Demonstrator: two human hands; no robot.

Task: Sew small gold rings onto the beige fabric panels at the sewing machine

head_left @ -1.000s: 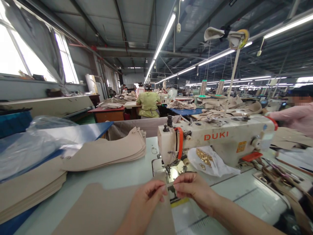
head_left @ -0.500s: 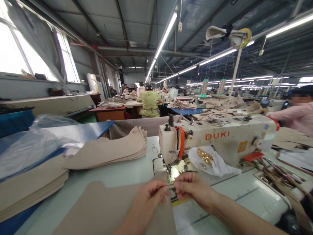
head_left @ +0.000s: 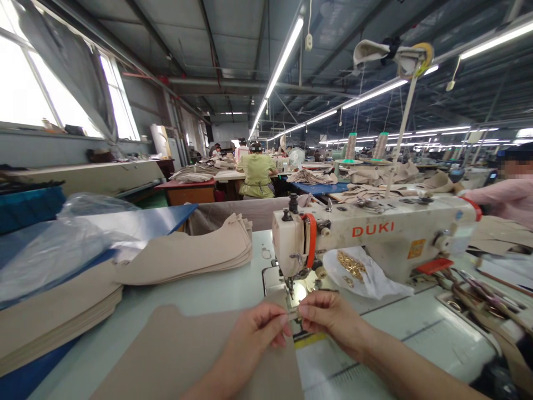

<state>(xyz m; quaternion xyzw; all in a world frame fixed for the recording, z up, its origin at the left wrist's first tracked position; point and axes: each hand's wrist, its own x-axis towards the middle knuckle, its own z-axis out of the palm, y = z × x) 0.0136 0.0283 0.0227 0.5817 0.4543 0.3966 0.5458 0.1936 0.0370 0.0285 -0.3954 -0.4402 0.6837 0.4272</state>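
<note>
Just in front of the needle of the sewing machine (head_left: pixel 375 228), my two hands meet with fingertips pinched. Both my left hand (head_left: pixel 260 328) and my right hand (head_left: pixel 331 316) grip a small narrow strip (head_left: pixel 293 314), one at each end; its details are too small to make out. Beneath my left hand lies a flat beige fabric panel (head_left: pixel 179 350), its right edge running up to the presser foot (head_left: pixel 290 286). My right forearm crosses above the pale machine table.
Left of the machine, stacked beige panels (head_left: pixel 195 253) lie beside more panels (head_left: pixel 58 319) and clear plastic film (head_left: pixel 70 244). Gold-coloured metal fittings (head_left: pixel 352 265) rest on white cloth under the machine arm. Straps and scissors (head_left: pixel 478 286) lie right; a co-worker (head_left: pixel 503 194) sits beyond.
The whole view has shifted slightly. My hands remain pinched together at nearly the same place by the needle, and the fabric panel lies as before.
</note>
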